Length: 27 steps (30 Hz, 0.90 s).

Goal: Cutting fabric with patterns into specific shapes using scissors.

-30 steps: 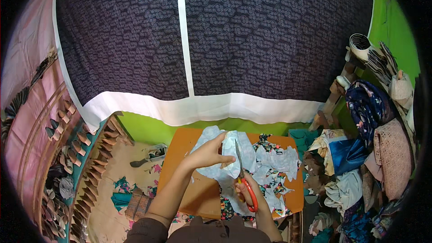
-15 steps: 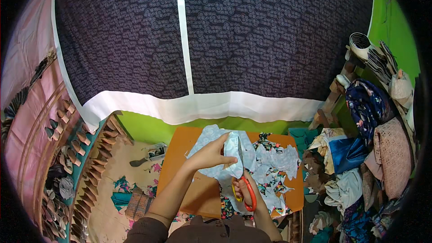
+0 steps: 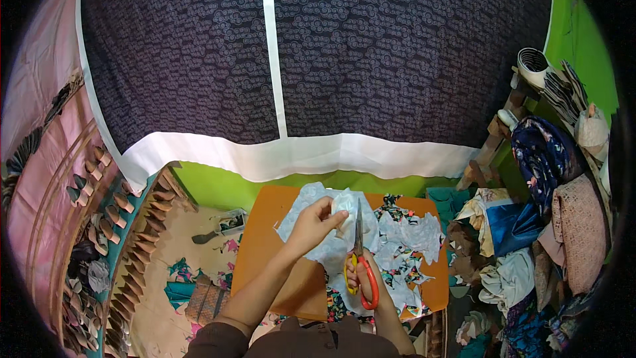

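Note:
My right hand (image 3: 361,274) is wrapped round the red and yellow handles of a pair of scissors (image 3: 360,227), whose blades point away from me and look nearly closed. Pinched between thumb and fingers of my left hand (image 3: 315,224) is a small pale blue piece of fabric (image 3: 344,204), just left of the blades. Whether the blades touch it I cannot tell. Beneath both hands a larger light blue fabric (image 3: 296,211) lies spread over an orange table (image 3: 260,252). Light blue offcuts (image 3: 414,233) and dark floral fabric (image 3: 391,210) lie to the right.
A rack of shoes and wooden shoe forms (image 3: 136,262) runs along the left. Piled fabrics (image 3: 507,278) crowd the right side. Scraps (image 3: 179,285) litter the floor left of the table. A dark patterned curtain with white borders (image 3: 371,152) hangs behind it.
The fabric piece has moved away from between the scissor blades to their left and looks smaller or folded. My left fingers have curled in. The blades have come closer together.

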{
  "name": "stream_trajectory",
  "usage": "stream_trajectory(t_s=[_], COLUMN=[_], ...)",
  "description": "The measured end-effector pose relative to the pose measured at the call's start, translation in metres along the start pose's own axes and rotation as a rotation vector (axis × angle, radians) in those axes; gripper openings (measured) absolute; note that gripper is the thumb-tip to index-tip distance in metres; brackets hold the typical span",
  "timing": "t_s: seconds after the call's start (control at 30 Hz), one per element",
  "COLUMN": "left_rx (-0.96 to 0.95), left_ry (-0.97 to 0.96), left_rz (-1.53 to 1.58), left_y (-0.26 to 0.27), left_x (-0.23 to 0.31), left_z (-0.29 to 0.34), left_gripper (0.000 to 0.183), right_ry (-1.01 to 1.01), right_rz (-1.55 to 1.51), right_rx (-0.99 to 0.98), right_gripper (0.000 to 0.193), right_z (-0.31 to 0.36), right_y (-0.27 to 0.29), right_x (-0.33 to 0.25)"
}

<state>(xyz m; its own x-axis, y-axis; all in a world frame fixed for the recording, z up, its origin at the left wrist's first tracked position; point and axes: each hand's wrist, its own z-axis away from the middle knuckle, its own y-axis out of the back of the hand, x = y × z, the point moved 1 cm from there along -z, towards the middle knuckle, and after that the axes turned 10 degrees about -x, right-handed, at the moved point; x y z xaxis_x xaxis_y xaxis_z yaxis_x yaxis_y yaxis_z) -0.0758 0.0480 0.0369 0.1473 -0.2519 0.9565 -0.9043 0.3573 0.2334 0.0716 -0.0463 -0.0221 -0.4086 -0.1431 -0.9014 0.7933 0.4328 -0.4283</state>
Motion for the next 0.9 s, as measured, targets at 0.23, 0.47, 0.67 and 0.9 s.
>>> stream_trajectory(t_s=[0.23, 0.47, 0.67, 0.9], left_rx=[0.022, -0.047, -0.1, -0.08], left_ry=[0.044, 0.067, 0.13, 0.13], left_rz=[0.133, 0.201, 0.151, 0.121], left_y=[-0.012, -0.012, -0.011, -0.009], left_x=[-0.018, -0.014, -0.02, -0.017], left_z=[0.008, 0.01, 0.01, 0.011], left_gripper=[0.023, 0.023, 0.016, 0.016], right_ry=[-0.008, 0.031, 0.083, 0.089], right_rz=[0.054, 0.275, 0.169, 0.407], right_rx=[-0.039, -0.03, -0.012, 0.049], right_gripper=[0.048, 0.044, 0.04, 0.045], right_z=[-0.002, -0.003, -0.004, -0.004], right_y=[0.003, 0.012, 0.004, 0.005], right_x=[0.008, 0.022, 0.022, 0.016])
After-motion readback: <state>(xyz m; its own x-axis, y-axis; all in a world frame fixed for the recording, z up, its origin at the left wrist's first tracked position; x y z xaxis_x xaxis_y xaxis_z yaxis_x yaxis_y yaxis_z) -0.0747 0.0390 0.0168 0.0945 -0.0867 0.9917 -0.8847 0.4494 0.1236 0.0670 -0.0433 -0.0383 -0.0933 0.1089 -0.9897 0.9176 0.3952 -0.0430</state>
